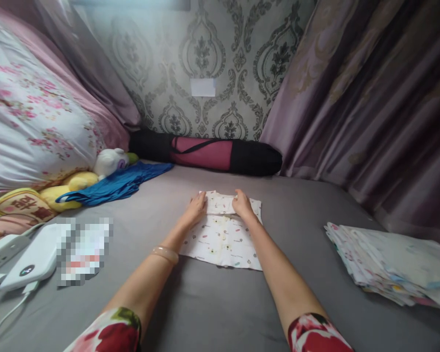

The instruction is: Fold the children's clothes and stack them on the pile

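A small white printed baby garment lies on the grey sheet in front of me, with a strip of its far end folded back over it. My left hand is closed at the far left edge of the cloth, wrist wearing a pale bangle. At the far right part of the fold, my right hand pinches the fabric between thumb and fingers. Some fingertips are hidden by the hands themselves.
A stack of folded cloths lies on the right. To the left are a white power bank with a cable, a blue cloth and plush toys. A black and maroon long bag rests against the wall.
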Available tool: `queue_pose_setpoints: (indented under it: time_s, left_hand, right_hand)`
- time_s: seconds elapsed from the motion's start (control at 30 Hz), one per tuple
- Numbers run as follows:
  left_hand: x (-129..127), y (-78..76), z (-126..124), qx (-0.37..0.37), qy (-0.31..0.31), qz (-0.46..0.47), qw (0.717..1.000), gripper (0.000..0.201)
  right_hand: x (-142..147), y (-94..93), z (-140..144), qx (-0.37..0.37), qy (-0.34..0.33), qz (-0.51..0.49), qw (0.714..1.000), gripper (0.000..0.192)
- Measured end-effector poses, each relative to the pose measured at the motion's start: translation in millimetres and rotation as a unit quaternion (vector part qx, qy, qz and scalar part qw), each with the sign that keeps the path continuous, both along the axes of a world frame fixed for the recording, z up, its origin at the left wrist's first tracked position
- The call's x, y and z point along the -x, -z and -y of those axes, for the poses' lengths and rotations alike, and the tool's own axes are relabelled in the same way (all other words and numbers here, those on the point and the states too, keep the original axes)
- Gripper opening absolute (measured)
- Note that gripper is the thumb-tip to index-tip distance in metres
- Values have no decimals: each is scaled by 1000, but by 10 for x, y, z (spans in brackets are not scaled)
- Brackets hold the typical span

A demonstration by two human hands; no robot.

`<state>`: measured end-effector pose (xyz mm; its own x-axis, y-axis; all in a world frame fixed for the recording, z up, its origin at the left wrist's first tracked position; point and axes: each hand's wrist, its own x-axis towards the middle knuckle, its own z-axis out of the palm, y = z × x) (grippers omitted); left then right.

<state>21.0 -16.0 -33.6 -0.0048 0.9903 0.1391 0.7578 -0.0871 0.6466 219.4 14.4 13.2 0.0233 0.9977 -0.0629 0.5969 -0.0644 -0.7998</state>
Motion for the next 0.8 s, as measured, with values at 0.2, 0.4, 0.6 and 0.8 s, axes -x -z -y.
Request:
queue_pose_setpoints:
  time_s: [0.2, 0.4, 0.6, 0.8]
  left_hand:
    - [11, 3, 58, 35, 28, -158, 986, 54]
    - [72, -64, 49, 63, 52, -193, 978, 58]
    - [246, -70, 238, 22, 69, -186, 980, 58]
    - [413, 57, 394, -19, 69, -157, 985, 54]
  right_hand:
    - [-30, 66, 190, -43, -40, 290, 955, 46]
    - [77, 8, 312, -118, -56, 392, 911, 45]
    - [239, 158, 407, -164, -245, 325, 899, 53]
    - [256, 234, 372, -85, -252, 326, 907, 57]
